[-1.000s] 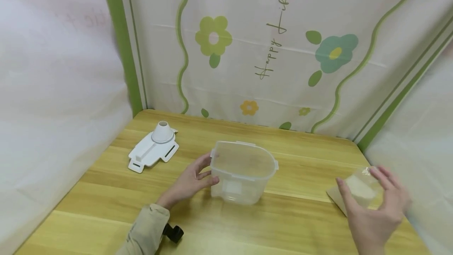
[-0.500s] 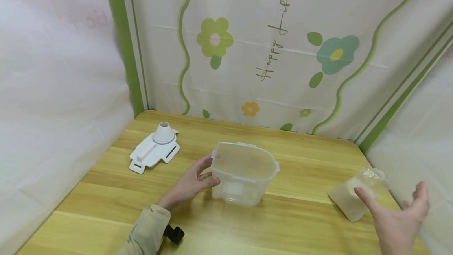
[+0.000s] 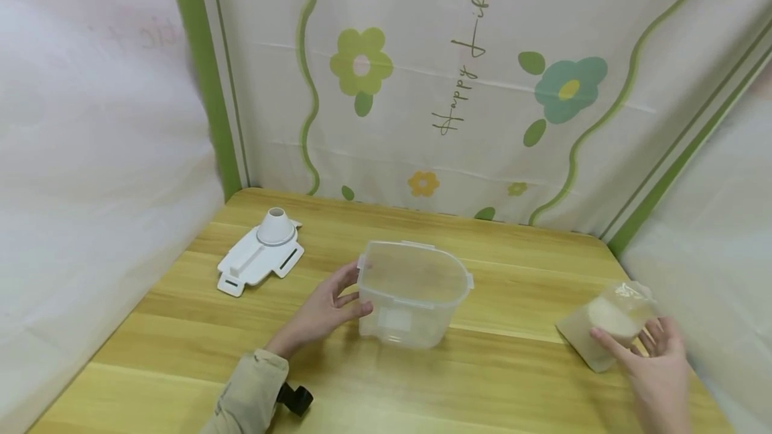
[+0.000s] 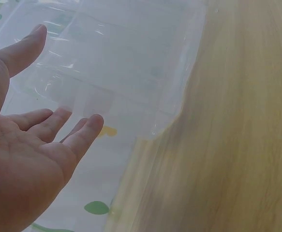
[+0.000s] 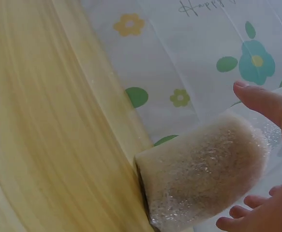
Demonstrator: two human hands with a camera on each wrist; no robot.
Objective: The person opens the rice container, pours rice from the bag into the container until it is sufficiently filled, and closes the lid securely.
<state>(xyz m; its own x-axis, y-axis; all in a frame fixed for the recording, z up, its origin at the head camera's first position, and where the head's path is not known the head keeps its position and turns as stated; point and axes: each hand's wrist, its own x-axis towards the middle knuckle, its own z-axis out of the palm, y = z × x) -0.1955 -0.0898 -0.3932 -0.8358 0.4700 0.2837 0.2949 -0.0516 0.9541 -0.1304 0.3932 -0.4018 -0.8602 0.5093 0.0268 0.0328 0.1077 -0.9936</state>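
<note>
A clear plastic container (image 3: 416, 286), without a lid and with its mouth up, stands mid-table. My left hand (image 3: 328, 303) is at its left end, thumb towards the front and fingers reaching behind. In the left wrist view the fingers (image 4: 85, 135) look loosely extended against the clear wall. To the right, a clear plastic bag of rice (image 3: 600, 330) stands on the table, its loose top bent over to the right. My right hand (image 3: 657, 360) is at the bag's near right side. The right wrist view shows its thumb and fingers spread to either side of the bag's top end.
A white plastic lid (image 3: 259, 260) with slotted side flaps and a cone-shaped spout lies at the back left of the wooden table (image 3: 500, 380). Printed curtains (image 3: 410, 119) hang behind the table and along both sides.
My right hand first drew off the bag to the right with fingers spread, then came back in beside it. The bag now stands on its own. Left hand and container stay put.
</note>
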